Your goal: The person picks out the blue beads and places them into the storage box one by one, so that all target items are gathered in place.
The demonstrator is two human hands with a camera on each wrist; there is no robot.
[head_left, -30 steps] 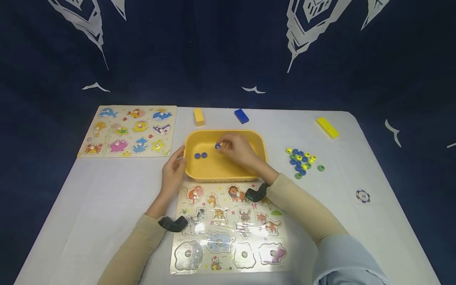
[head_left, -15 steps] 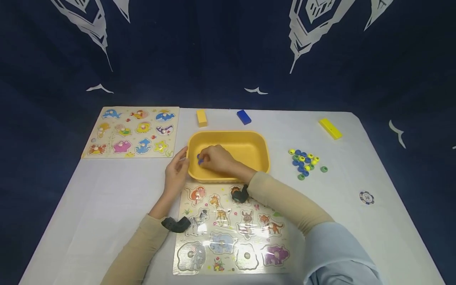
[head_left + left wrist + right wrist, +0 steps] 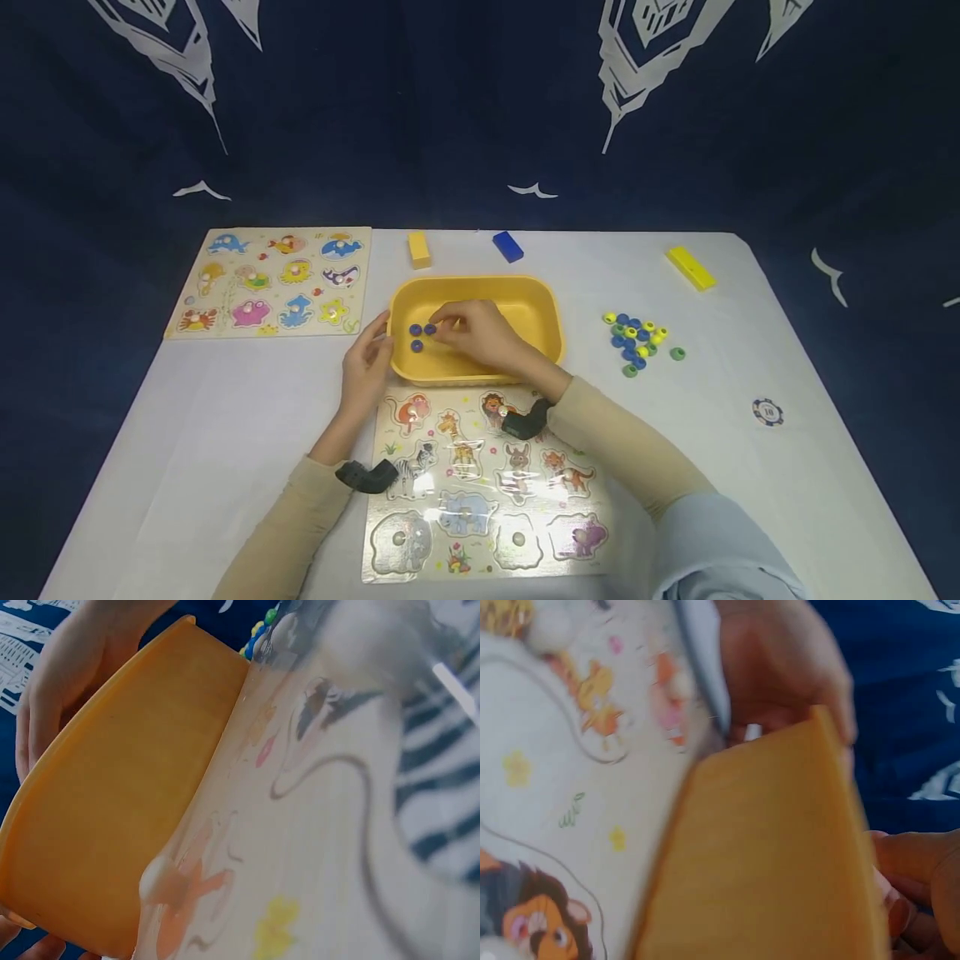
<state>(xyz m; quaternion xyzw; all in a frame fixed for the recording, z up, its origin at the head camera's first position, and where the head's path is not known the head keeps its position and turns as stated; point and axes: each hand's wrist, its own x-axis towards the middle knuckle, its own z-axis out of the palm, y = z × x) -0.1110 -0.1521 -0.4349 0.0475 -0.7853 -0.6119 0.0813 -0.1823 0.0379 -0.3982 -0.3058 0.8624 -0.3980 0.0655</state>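
A dark blue curtain (image 3: 397, 100) with white print hangs behind a white-covered table (image 3: 210, 467). The right hand (image 3: 480, 335) reaches into a yellow plastic tray (image 3: 525, 287), thumb and forefinger close together at one of three blue ring beads (image 3: 417, 346) near its left end; whether they pinch it, I cannot tell. The left hand (image 3: 365, 367) rests relaxed fingers against the tray's left outer wall, probably to steady it for such small pieces. The near wall stands at the far edge of an animal peg puzzle (image 3: 486, 471). To the right, a mixed heap of beads (image 3: 630, 332) sits within easy reach, it seems. Farther out are a poker chip (image 3: 767, 412), three blocks (image 3: 508, 247) and a sea-creature puzzle (image 3: 273, 292).
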